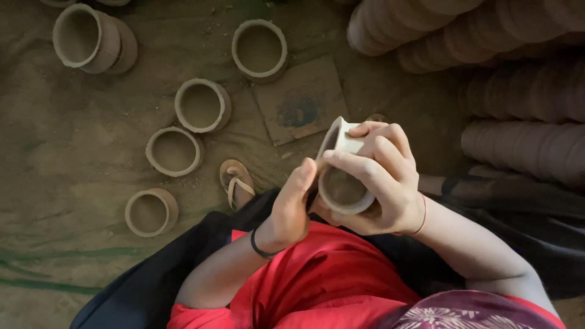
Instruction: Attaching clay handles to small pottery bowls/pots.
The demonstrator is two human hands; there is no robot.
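A small unfired clay pot point(341, 183) is held over my lap, its round opening turned toward me. My right hand point(384, 183) wraps around it from the right, fingers over its top and side. My left hand point(291, 207) presses against the pot's left rim with the thumb at the opening; a black band circles that wrist. A thin red thread is on my right wrist.
Several open clay pots point(201, 105) stand on the dusty ground at left. A flat square slab point(301, 100) lies beyond the hands. Rows of stacked clay cups point(518, 91) fill the right side. A sandal point(236, 181) sits beside my dark and red clothing.
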